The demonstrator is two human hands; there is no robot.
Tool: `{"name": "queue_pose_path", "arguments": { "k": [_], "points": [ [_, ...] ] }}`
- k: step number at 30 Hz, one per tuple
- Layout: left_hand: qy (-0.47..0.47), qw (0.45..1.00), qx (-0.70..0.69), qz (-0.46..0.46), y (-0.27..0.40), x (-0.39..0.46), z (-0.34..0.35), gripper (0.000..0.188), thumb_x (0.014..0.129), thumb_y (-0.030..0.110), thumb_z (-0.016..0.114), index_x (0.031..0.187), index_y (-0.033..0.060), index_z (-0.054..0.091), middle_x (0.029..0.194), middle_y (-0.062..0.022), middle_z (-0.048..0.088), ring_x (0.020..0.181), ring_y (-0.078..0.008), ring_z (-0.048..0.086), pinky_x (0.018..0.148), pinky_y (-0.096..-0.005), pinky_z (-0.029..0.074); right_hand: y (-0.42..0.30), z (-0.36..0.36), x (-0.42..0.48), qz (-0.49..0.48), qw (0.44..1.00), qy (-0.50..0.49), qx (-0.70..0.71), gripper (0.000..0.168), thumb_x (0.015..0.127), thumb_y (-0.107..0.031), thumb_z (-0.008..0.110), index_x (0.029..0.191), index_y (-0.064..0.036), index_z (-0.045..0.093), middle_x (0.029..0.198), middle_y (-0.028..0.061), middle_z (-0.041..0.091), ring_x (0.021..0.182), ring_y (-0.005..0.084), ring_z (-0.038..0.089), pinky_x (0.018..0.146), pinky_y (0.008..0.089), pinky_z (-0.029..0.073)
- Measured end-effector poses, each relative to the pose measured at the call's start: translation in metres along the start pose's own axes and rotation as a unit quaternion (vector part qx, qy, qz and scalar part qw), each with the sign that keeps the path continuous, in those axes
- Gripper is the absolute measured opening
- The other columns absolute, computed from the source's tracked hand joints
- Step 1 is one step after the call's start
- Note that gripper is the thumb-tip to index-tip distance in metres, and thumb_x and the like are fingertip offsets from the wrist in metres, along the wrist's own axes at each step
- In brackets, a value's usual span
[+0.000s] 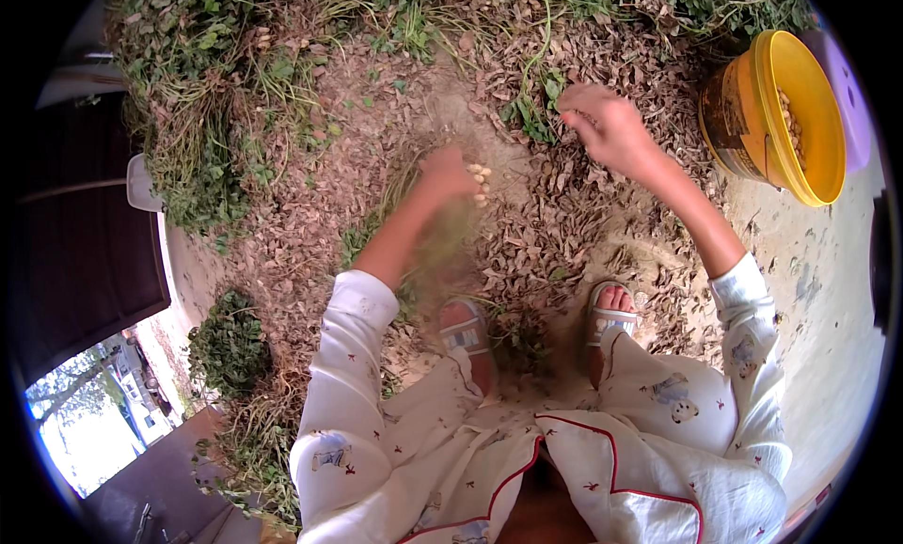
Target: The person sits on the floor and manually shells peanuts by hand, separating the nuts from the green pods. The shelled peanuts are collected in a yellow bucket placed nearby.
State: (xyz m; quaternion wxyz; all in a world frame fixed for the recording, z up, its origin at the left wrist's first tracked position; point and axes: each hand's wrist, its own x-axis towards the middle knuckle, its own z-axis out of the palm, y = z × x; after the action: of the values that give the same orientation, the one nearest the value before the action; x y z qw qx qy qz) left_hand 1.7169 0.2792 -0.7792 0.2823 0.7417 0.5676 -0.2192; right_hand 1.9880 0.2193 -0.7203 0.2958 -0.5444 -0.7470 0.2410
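Observation:
Blurred by motion, my left hand [450,174] grips a peanut plant [444,237] whose stems and leaves trail down towards my left foot. Several pale peanut pods [481,181] show at the right edge of that fist. My right hand [603,129] is apart from it, up and to the right, above dry leaves. Its fingers are curled, and whether anything is inside them is unclear. Just left of these fingers is a green peanut stem with leaves [532,114].
Heaped peanut plants [190,100] lie at the upper left. A yellow bucket [769,121] holding peanuts stands at the right, before a purple plastic stool [839,100]. Dry leaves [536,226] litter the floor around my sandals [612,310]. A smaller green bunch [229,343] sits at the left.

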Motion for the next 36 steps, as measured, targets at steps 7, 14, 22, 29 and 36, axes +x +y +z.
{"name": "queue_pose_path", "arguments": {
  "k": [7,14,22,29,36],
  "points": [
    [0.069,0.978,-0.168,0.100,-0.012,-0.043,-0.037,0.076,0.055,0.029,0.085,0.120,-0.0003,0.058,0.114,-0.0194,0.064,0.107,-0.0301,0.062,0.092,-0.0362,0.047,-0.020,0.057,0.013,0.176,0.934,-0.246,0.190,0.036,0.095,-0.030,0.056,0.118,-0.002,0.059,0.094,0.0143,0.067,0.086,0.0212,0.063,0.080,0.0350,0.051],
    [0.088,0.964,-0.193,0.163,0.023,-0.070,-0.046,0.074,0.055,0.029,0.087,0.112,-0.0027,0.052,0.097,-0.0179,0.065,0.094,-0.0297,0.064,0.085,-0.0369,0.050,-0.027,0.114,0.013,0.189,0.925,-0.178,0.278,0.040,0.086,-0.040,0.064,0.094,-0.001,0.067,0.076,0.0114,0.066,0.071,0.0209,0.062,0.069,0.0354,0.049],
    [0.060,0.946,-0.313,0.055,-0.013,-0.056,-0.026,0.049,0.063,0.021,0.087,0.097,-0.0025,0.059,0.093,-0.0072,0.063,0.089,-0.0144,0.060,0.078,-0.0295,0.049,-0.034,0.092,0.001,0.128,0.981,-0.056,0.137,0.027,0.079,-0.030,0.067,0.081,-0.003,0.069,0.072,0.0157,0.065,0.064,0.0292,0.062,0.062,0.0402,0.049],
    [0.040,0.873,-0.470,0.123,-0.015,-0.047,0.008,0.027,0.073,0.000,0.076,0.096,-0.0035,0.063,0.093,-0.0067,0.065,0.085,-0.0124,0.060,0.074,-0.0282,0.049,-0.025,0.109,-0.003,0.266,0.880,-0.168,0.355,0.018,0.075,-0.018,0.062,0.082,-0.002,0.066,0.072,0.0124,0.065,0.066,0.0178,0.063,0.061,0.0346,0.050],
    [0.085,0.865,-0.474,0.141,-0.022,-0.046,0.010,0.033,0.076,-0.005,0.072,0.107,-0.0028,0.061,0.093,-0.0071,0.065,0.086,-0.0113,0.060,0.075,-0.0260,0.049,-0.025,0.106,-0.006,0.219,0.906,-0.169,0.320,0.016,0.084,-0.017,0.058,0.077,-0.004,0.065,0.067,0.0057,0.064,0.059,0.0120,0.058,0.058,0.0292,0.046]
  ]
}}
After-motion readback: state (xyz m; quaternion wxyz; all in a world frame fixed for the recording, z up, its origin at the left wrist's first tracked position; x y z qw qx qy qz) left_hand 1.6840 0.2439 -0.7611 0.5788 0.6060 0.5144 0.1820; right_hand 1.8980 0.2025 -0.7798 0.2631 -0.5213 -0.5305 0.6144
